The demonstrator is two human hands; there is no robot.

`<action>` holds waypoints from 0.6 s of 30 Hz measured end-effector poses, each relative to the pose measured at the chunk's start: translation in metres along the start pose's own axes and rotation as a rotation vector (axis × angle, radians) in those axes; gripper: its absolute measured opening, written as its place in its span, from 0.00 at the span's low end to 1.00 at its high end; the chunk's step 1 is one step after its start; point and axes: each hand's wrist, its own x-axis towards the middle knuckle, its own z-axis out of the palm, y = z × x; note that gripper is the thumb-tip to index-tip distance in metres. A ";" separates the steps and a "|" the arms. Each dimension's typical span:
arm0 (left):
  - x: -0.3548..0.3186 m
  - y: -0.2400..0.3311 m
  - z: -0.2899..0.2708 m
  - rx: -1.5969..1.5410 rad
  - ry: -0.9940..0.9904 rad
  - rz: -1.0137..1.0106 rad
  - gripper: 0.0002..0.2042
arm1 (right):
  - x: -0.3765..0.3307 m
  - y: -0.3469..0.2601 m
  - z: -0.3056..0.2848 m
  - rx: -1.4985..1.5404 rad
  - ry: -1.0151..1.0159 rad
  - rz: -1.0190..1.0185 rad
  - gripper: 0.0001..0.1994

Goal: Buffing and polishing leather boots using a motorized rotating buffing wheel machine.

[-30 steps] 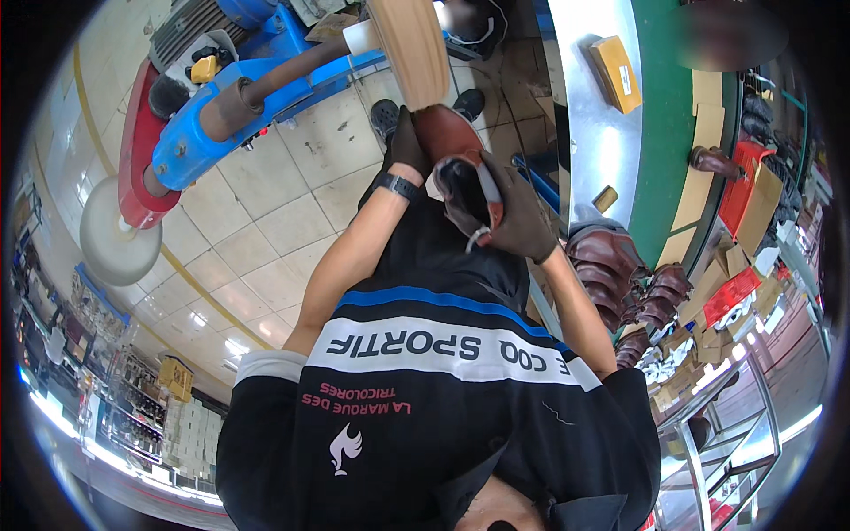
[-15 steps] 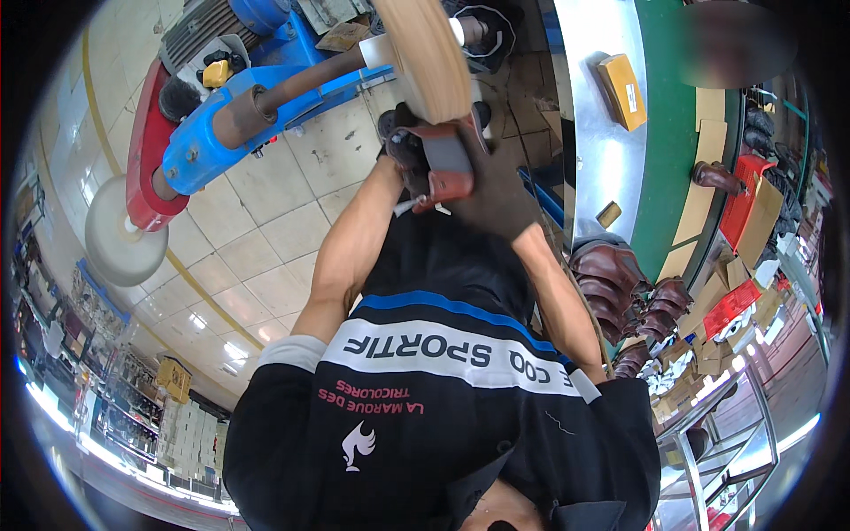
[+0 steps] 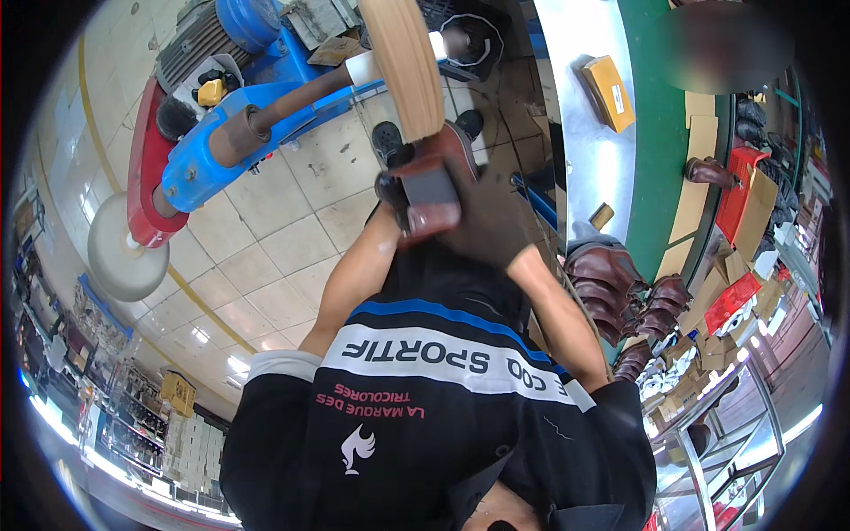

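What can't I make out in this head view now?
Head view:
Left hand: fingers mostly hidden by the reddish-brown shoe.
Right hand: finger outlines lost in blur and dark glove.
Wheel: top cut off by the upper edge.
Dark patch, upper right: too blurred to identify.

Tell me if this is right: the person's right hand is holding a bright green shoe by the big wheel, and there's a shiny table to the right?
Not quite: the shoe by the big wheel is reddish-brown, not green, as the head view shows.
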 end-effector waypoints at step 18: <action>-0.058 -0.027 0.056 -0.019 0.039 -0.016 0.30 | -0.032 -0.042 -0.031 -0.044 0.028 -0.090 0.37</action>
